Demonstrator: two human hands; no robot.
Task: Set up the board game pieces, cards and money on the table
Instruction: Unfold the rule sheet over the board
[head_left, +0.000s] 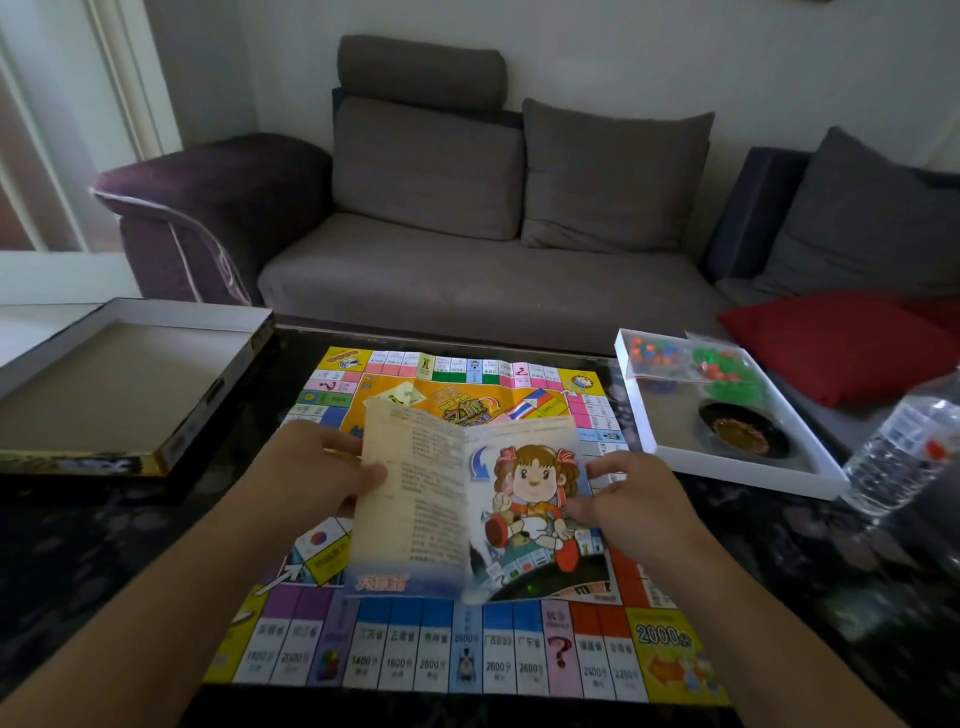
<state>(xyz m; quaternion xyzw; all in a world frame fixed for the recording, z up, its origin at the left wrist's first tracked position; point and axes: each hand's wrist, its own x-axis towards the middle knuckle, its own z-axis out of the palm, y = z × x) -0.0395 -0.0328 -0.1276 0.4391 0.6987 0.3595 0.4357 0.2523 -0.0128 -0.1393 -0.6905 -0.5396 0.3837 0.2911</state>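
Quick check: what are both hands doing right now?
Left hand: grips the left edge of the folded rules leaflet, thumb on top.
Right hand: pinches the leaflet's right edge, above the game board.

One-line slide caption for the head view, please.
Both hands, left hand and right hand, hold a folded rules leaflet above the unfolded game board.

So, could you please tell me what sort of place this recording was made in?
Most likely a home living room: a grey fabric sofa with a red cushion stands behind a dark glossy coffee table, where a colourful paper game board is spread.
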